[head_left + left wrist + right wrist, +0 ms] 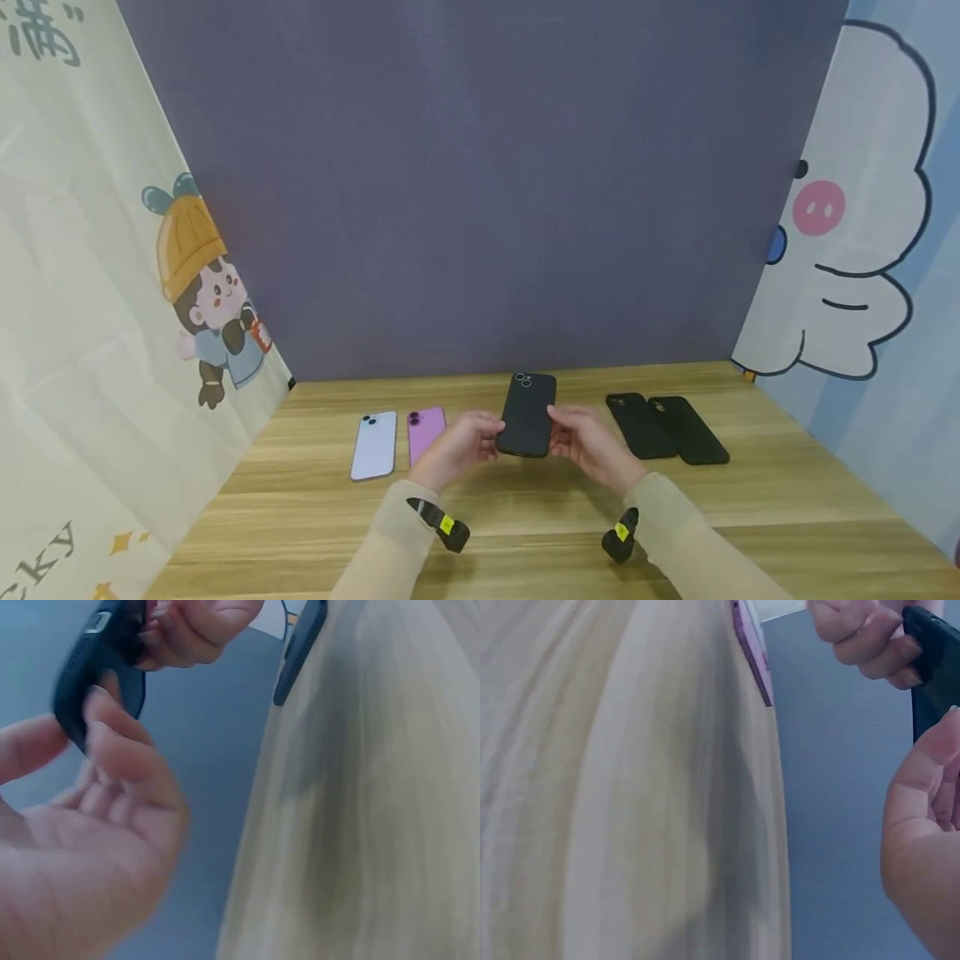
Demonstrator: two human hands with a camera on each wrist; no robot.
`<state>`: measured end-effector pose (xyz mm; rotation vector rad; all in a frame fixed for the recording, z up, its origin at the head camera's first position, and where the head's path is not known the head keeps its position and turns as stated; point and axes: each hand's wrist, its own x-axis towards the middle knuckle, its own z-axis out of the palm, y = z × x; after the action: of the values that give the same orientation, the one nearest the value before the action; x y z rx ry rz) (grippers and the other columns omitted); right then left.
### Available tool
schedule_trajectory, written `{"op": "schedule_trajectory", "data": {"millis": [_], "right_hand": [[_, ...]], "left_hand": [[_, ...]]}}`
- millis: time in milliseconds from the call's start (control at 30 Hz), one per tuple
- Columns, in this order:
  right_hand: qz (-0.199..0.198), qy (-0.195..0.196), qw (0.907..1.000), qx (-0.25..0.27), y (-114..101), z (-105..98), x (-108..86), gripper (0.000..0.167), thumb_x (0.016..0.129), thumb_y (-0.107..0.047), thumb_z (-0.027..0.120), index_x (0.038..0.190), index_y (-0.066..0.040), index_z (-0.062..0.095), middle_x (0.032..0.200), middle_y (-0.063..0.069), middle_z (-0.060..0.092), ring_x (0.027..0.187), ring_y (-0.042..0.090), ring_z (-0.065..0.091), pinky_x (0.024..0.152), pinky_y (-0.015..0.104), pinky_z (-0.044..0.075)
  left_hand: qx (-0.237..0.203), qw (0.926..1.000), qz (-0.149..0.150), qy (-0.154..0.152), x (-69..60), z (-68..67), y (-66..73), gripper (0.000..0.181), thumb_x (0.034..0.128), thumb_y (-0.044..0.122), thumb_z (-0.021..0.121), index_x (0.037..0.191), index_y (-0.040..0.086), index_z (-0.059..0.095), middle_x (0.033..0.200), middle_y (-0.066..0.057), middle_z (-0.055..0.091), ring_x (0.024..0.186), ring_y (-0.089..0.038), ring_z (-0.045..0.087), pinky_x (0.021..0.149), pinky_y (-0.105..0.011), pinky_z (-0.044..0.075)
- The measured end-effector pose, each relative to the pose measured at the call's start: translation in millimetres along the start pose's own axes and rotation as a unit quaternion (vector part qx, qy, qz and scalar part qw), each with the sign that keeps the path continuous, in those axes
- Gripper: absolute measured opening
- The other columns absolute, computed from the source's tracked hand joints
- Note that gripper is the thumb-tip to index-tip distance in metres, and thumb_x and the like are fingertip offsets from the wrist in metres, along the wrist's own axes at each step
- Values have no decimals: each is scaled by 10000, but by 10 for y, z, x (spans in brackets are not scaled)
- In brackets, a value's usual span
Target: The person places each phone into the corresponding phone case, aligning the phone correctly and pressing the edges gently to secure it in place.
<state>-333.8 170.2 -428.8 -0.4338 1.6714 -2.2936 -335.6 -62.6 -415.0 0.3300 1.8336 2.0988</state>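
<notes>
Both hands hold a phone in a black case [528,417] above the table, its back with two ringed lenses facing up toward the head camera. My left hand [462,450] grips its left edge near the bottom, thumb on the side. On the opposite edge, my right hand [588,446] pinches it between thumb and fingers. In the left wrist view, the left hand's [97,810] thumb and fingers close on a lower corner of the black case [94,667]. The right wrist view shows the right hand [930,802] on the case's [939,671] near side; the phone's screen is hidden.
Left on the wooden table [525,533] lie a white phone [374,446] and a pink phone [425,433], partly behind the left hand. Two black phone cases [641,425] [688,429] lie side by side at right, touching or overlapping. A grey panel [480,183] stands behind.
</notes>
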Motion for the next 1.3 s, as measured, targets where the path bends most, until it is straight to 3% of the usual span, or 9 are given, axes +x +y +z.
{"op": "schedule_trajectory", "data": {"millis": [100,200,333,467,667,733,867,967,1300], "right_hand": [[50,-53,9998,-158,29,-2,8,305,1083,-161,488,851,-100,676,722,18,627,630,123,598,604,243,539],[103,-42,9997,-234,51,1,15,302,1082,-158,487,839,-97,657,721,19,619,625,118,594,599,236,531],[132,5,9991,-398,59,18,22,267,1073,-173,513,869,-82,659,727,22,613,625,116,591,599,230,527],[184,23,9984,-537,56,32,25,250,1069,-192,526,917,-64,678,745,26,623,634,118,597,604,231,528],[247,56,9979,-588,50,42,30,272,1070,-186,524,851,-88,653,726,12,632,627,111,606,604,239,532],[287,40,9974,-655,47,44,28,269,1072,-194,525,855,-86,642,722,8,630,628,110,604,616,249,536],[391,24,9956,-853,32,57,27,259,1073,-217,529,889,-62,626,732,6,623,637,116,600,632,265,540],[437,27,9935,-1048,21,66,28,269,1069,-216,536,866,-53,605,721,10,618,635,127,604,623,277,546],[642,-339,9850,-1562,12,5,45,320,1064,-220,529,801,-71,633,715,40,628,613,139,599,599,288,549]], "left_hand": [[774,9966,-47,281,-32,34,40,102,916,71,591,925,2,665,711,3,607,602,-97,520,617,-247,466],[1833,9802,90,739,-59,103,89,221,901,105,641,1034,-67,681,718,-15,578,599,-118,512,604,-257,472],[3200,9382,372,1267,-86,217,152,345,884,196,723,1087,-79,677,816,-67,645,682,-172,582,618,-302,504],[4119,8976,574,1460,-102,327,194,389,853,351,775,976,-9,693,834,-72,684,724,-196,616,629,-347,508],[4952,8546,602,1444,-116,457,216,551,766,599,795,907,78,680,727,0,617,608,-180,559,532,-333,444],[5123,8448,547,1445,-112,484,211,611,743,650,790,929,76,692,725,0,612,601,-179,552,524,-330,432],[5352,8310,422,1458,-104,514,198,686,721,688,785,961,50,703,736,-16,606,607,-192,549,523,-334,425],[5417,8270,358,1461,-110,523,199,664,722,669,794,931,45,703,732,-26,601,607,-202,544,523,-338,426],[5415,8283,78,1438,-114,523,170,578,750,573,778,904,22,696,759,-54,616,621,-206,539,524,-332,430]]}}
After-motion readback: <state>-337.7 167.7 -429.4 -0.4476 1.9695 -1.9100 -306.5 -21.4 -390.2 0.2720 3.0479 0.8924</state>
